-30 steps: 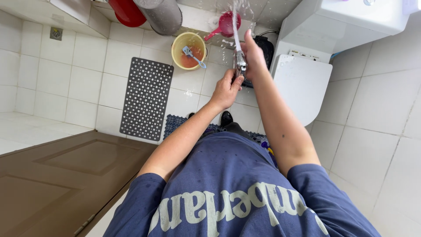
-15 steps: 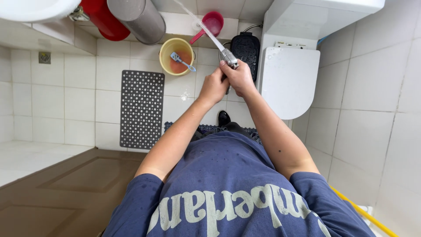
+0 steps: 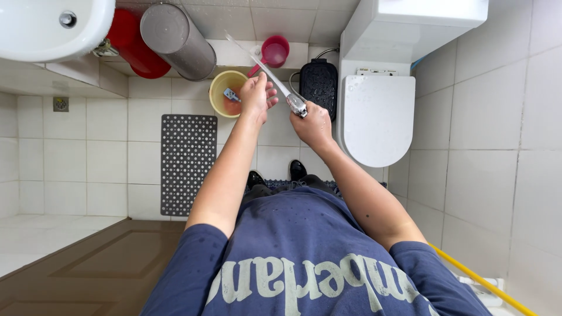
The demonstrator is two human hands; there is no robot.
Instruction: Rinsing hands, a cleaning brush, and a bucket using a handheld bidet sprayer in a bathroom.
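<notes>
My right hand (image 3: pixel 313 124) grips a metal sprayer head (image 3: pixel 297 106), held out in front of me above the tiled floor. Its pale hose (image 3: pixel 257 58) runs up and left from the head. My left hand (image 3: pixel 256 96) is just left of the head, its fingers curled loosely around the hose. Below the hands stands a yellow bucket (image 3: pixel 220 88) with a small object and a little reddish water in it. A pink dipper cup (image 3: pixel 275 51) lies behind the bucket.
A white toilet with its lid shut (image 3: pixel 377 120) is on the right, a black box (image 3: pixel 318 82) beside it. A dark perforated mat (image 3: pixel 188 164), white sink (image 3: pixel 52 26), red bucket (image 3: pixel 132 44), grey bin (image 3: pixel 178 41), brown door (image 3: pixel 88 275) and yellow stick (image 3: pixel 480 281) surround me.
My left hand has slid off the sprayer head to the left along the hose. The view has tilted, showing more of the sink and toilet.
</notes>
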